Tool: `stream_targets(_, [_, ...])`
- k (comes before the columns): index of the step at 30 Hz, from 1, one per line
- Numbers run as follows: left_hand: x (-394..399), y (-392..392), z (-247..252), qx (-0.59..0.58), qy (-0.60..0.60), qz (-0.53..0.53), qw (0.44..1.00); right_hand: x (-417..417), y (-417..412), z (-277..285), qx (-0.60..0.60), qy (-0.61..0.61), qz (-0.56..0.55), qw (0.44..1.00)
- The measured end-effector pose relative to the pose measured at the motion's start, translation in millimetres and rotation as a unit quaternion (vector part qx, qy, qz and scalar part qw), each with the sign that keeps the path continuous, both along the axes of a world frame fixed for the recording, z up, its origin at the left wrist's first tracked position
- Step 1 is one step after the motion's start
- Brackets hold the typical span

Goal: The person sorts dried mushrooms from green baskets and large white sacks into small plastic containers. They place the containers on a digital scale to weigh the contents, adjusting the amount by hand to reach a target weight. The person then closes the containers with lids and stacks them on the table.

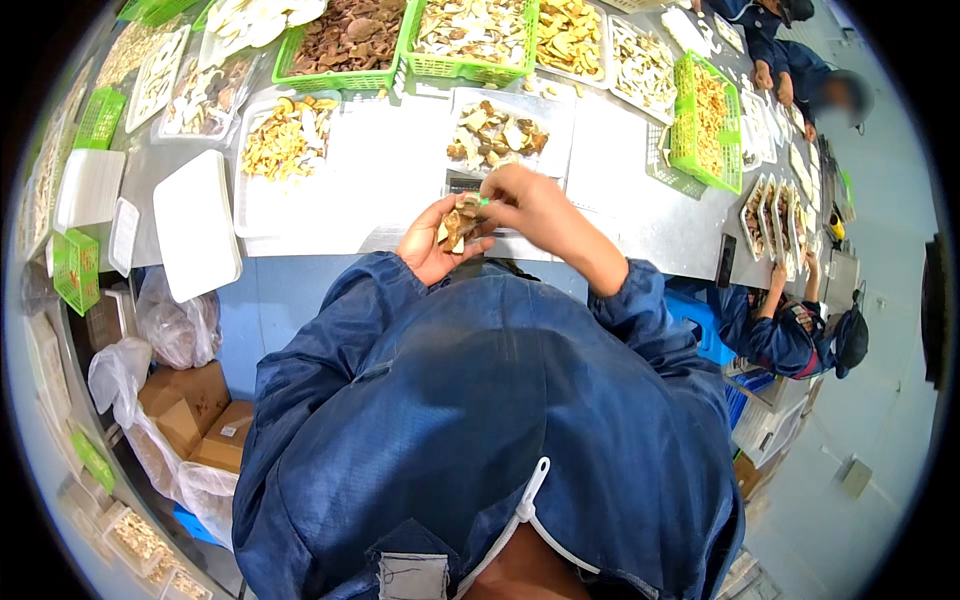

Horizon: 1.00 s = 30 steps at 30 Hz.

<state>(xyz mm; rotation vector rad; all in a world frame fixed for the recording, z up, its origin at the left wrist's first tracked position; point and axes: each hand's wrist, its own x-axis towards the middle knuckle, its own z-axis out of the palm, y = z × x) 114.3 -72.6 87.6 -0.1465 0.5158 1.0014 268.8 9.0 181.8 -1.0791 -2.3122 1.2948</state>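
My left hand [429,238], palm up, cradles several brown and cream mushroom slices [454,229] just over the table's near edge. From the other side my right hand [531,204] reaches over with bent fingers, its fingertips at the top of those slices. A small green item [483,201] shows at these fingertips; what it is stays unclear. Just beyond my hands, a clear plastic tray [457,166] holds more slices [499,135] of the same kind. The tray stands on what looks like a weighing scale [559,142], whose dark display [463,184] is partly covered by my hand.
Left stand a tray of yellow mushroom slices [285,139] and stacked white trays [196,225]. Green baskets [337,81] line the back. A phone [725,259] lies rightward, near a co-worker [795,334] beside filled trays [776,217]. Bagged cartons [196,420] sit below left.
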Motion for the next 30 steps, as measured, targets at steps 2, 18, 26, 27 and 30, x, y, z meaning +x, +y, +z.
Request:
stream_targets(2, [4,3,1,-0.003,-0.001,-0.019,1.000,4,-16,7,-0.013,0.013,-0.011,1.000])
stream_targets(18, [3,2,-16,0.047,-0.037,-0.092,0.994,99,-38,-11,-0.065,0.068,-0.306,0.948])
stream_targets(26, [0,-4,-11,0.092,-0.100,-0.082,0.987,93,-43,-19,-0.050,0.074,-0.301,0.949])
stream_targets(27, [0,-4,-11,0.097,-0.098,-0.087,0.987,92,-42,-20,-0.049,0.074,-0.300,0.950])
stream_targets(30, [-2,-4,-10,0.097,-0.078,-0.101,0.987,88,-36,-29,-0.032,0.068,-0.293,0.953])
